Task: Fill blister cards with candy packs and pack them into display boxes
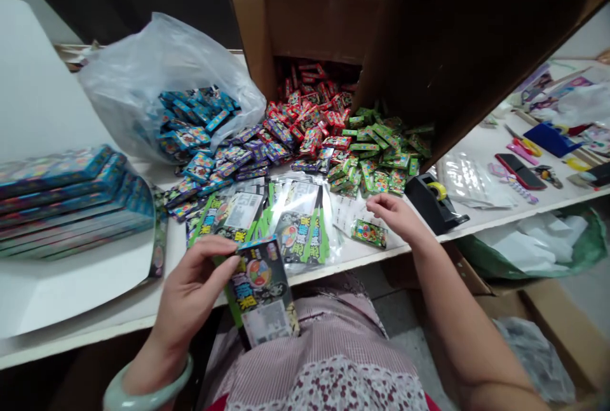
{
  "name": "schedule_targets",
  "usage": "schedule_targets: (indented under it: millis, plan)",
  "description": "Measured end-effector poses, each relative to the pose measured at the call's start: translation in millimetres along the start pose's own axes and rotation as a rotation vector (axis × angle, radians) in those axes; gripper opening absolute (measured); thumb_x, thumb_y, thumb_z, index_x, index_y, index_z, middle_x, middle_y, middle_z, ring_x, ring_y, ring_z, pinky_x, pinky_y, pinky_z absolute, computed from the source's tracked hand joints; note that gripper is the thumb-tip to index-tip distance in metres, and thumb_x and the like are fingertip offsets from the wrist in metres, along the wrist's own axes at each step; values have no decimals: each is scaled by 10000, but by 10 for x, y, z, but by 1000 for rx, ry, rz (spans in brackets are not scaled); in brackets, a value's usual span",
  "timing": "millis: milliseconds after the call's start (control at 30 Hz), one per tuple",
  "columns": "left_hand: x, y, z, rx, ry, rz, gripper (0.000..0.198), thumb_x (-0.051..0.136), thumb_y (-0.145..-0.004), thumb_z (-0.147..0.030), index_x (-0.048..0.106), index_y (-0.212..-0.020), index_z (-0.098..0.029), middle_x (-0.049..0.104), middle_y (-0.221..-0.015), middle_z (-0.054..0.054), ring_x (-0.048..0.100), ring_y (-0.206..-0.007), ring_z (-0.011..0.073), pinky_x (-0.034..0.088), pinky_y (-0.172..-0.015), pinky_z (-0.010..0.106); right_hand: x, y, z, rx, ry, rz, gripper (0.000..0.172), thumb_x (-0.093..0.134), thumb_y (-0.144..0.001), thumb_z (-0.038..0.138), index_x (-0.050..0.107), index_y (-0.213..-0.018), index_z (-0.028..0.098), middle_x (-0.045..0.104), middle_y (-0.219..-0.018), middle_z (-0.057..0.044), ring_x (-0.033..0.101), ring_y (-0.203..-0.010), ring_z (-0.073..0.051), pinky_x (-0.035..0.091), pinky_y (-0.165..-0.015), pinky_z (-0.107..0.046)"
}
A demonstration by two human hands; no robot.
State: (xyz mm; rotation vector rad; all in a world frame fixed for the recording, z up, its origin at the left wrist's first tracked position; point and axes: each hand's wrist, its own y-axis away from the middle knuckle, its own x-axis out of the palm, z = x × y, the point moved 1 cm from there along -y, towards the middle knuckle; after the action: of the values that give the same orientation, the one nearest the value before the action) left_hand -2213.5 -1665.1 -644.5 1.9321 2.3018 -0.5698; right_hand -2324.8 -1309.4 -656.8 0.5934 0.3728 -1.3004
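Observation:
My left hand (190, 287) is shut on the edge of a printed candy packet in a clear sleeve (261, 290), which hangs over the table's front edge. My right hand (395, 217) rests with curled fingers above the table, holding nothing I can see. It is nearest to a small green candy box (369, 234) and a white paper slip (347, 214). A fanned pile of clear printed packets (298, 227) lies between my hands. Behind them spread heaps of small boxes: green (376, 157), red (309, 112), purple (238, 163) and blue in a plastic bag (190, 122).
An open cardboard box (305, 17) spills the boxes onto the white table (476, 144). To the right lie a tape dispenser (431, 201), scissors (527, 147) and a phone (519, 171). Flat blue boxes (61, 198) are stacked on the left. A green bag (528, 252) sits below the table.

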Motion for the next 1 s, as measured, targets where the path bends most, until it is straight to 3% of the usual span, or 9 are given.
schedule_targets:
  millis: [133, 233, 300, 400, 533, 700, 900, 1000]
  plan:
    - [134, -60, -114, 40, 55, 62, 84, 639, -822, -169, 614, -882, -222, 595, -856, 13, 573, -840, 154, 471, -741, 272, 212, 108, 848, -255, -293, 356, 205, 593, -837, 379, 589, -773, 184, 618, -830, -25, 567, -790, -148, 460, -741, -289]
    - [177, -70, -187, 59, 65, 81, 77, 631, -829, -164, 601, -880, -213, 580, -841, 17, 561, -826, 155, 458, -740, 284, 515, 99, 1357, -399, -265, 549, 153, 597, -842, 319, 612, -763, 190, 637, -850, -27, 582, -813, -149, 465, -760, -296]
    - [166, -53, -213, 57, 75, 90, 62, 611, -845, -165, 592, -883, -210, 574, -848, 21, 557, -829, 157, 452, -742, 292, 717, 48, 1533, -417, -202, 635, 135, 593, -836, 287, 610, -742, 191, 638, -800, -21, 582, -758, -143, 471, -716, -292]
    - [121, -16, -220, 42, 97, 88, 40, 572, -871, -171, 582, -884, -207, 566, -857, 23, 551, -821, 156, 442, -739, 295, 934, -49, 1609, -333, -117, 730, 138, 594, -819, 274, 601, -709, 190, 608, -667, -7, 537, -619, -131, 446, -587, -274]
    - [75, 3, -194, 28, 116, 75, 43, 538, -898, -215, 580, -890, -207, 560, -857, 23, 544, -823, 159, 434, -748, 306, 1049, -131, 1606, -276, -50, 760, 170, 613, -802, 318, 610, -688, 191, 573, -596, 3, 481, -546, -118, 388, -506, -255]
    - [87, -7, -147, 5, 99, 62, 109, 626, -856, -300, 577, -878, -206, 565, -838, 20, 542, -814, 163, 435, -739, 314, 1110, -161, 1611, -247, -26, 744, 194, 634, -787, 343, 612, -657, 200, 561, -545, 12, 465, -505, -112, 342, -466, -245]
    - [108, -18, -116, 1, 92, -7, 115, 663, -828, -242, 555, -837, -204, 560, -816, 8, 544, -796, 153, 438, -737, 307, 1177, -189, 1602, -222, -17, 719, 162, 636, -776, 315, 603, -664, 202, 565, -556, 17, 469, -495, -104, 322, -458, -237]
    - [73, 6, -118, 11, 95, -27, 108, 650, -833, -238, 548, -843, -205, 554, -820, 11, 541, -805, 156, 441, -752, 310, 1234, -197, 1596, -131, -92, 786, 138, 659, -754, 311, 600, -697, 200, 547, -553, 31, 468, -494, -99, 332, -450, -222]
